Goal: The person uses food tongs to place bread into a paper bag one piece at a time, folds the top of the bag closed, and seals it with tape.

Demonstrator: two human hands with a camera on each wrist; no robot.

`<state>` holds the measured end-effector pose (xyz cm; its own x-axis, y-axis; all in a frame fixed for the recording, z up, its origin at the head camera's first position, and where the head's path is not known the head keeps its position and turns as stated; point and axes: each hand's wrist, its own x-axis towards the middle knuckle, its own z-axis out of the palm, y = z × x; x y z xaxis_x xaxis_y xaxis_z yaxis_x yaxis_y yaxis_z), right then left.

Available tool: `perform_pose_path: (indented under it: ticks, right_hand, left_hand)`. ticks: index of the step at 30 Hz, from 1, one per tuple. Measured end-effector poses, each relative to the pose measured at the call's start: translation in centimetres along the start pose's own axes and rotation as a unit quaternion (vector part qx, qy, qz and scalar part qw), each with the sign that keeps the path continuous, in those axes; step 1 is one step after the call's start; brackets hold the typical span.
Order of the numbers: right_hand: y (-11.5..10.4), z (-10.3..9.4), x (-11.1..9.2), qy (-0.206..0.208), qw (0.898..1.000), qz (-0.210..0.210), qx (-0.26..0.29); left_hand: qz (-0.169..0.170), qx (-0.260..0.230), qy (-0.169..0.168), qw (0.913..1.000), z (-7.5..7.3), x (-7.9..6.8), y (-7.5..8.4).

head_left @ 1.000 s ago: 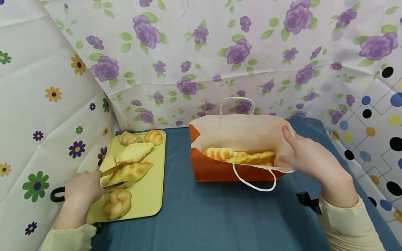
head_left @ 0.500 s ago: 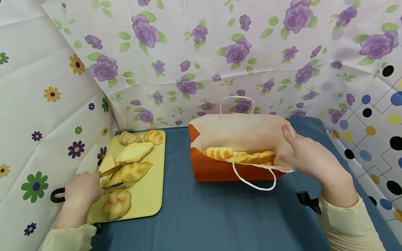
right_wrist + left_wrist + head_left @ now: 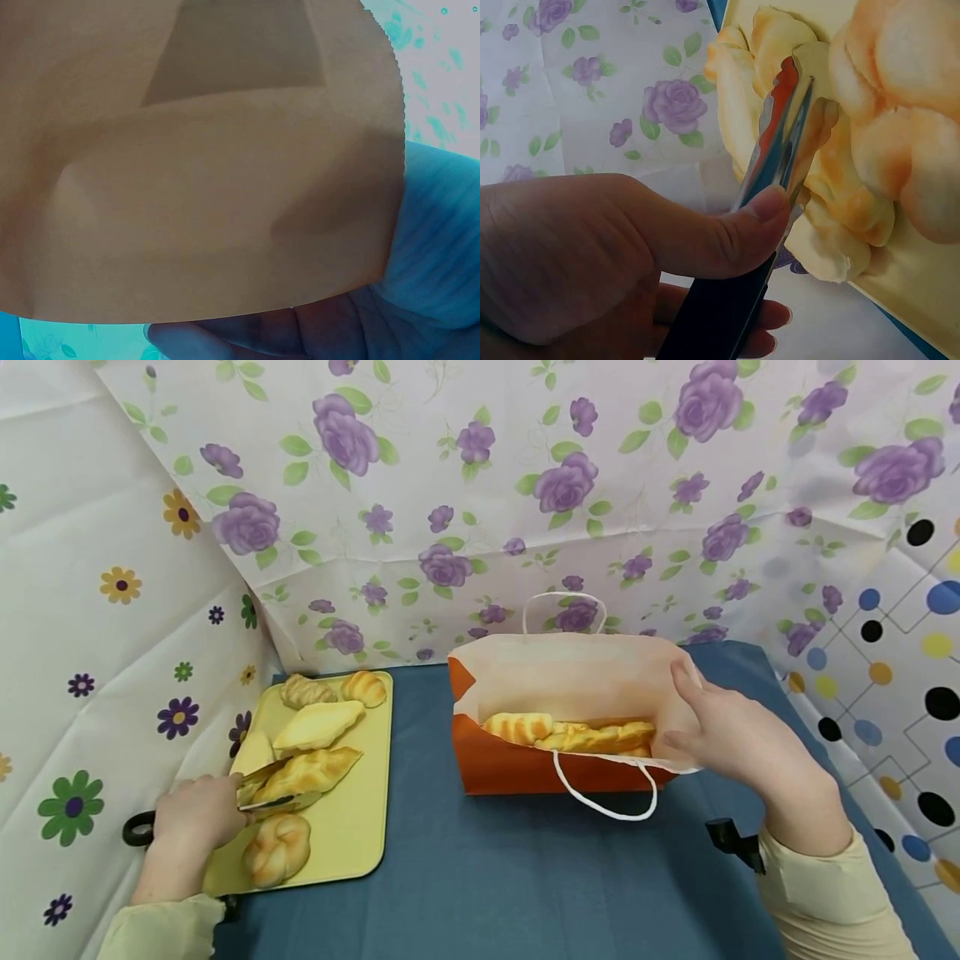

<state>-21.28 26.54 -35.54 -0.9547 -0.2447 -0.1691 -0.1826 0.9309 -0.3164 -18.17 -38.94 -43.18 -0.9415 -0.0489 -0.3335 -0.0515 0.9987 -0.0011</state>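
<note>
My left hand (image 3: 197, 814) grips metal tongs (image 3: 272, 802) by their black handle, the thumb lying along one arm in the left wrist view. The tongs' arms reach over the left end of a long braided bread (image 3: 322, 772) on the yellow tray (image 3: 363, 835). Whether they touch it, I cannot tell. At the right side of an orange paper bag (image 3: 495, 772), my right hand (image 3: 738, 731) holds the bag's edge, part of the hand hidden by paper. Bread rolls (image 3: 517, 725) lie inside the bag. Its paper wall (image 3: 202, 195) fills most of the right wrist view.
A round bread (image 3: 277, 850) lies on the tray just in front of the tongs. Other breads, among them a pale flat one (image 3: 318, 724) and a small roll (image 3: 364, 688), lie farther back. A white cord handle (image 3: 600, 802) hangs over the bag's front.
The head view has shifted very slightly. Both hands, the tongs, the breads and the bag keep nearly the same places.
</note>
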Motion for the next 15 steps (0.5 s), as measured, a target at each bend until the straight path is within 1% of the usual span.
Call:
perform_pose_path:
  ticks: [9, 15]
  right_hand:
    - [-0.1, -0.1, 0.0, 0.006, 1.0, -0.009, -0.003]
    - [-0.1, -0.1, 0.1, 0.005, 1.0, -0.016, -0.005]
  left_hand:
    - [0.021, 0.017, 0.005, 0.9996, 0.2, 0.5, -1.1]
    - [0.029, 0.007, 0.018, 0.9994, 0.5, 0.0, -1.1]
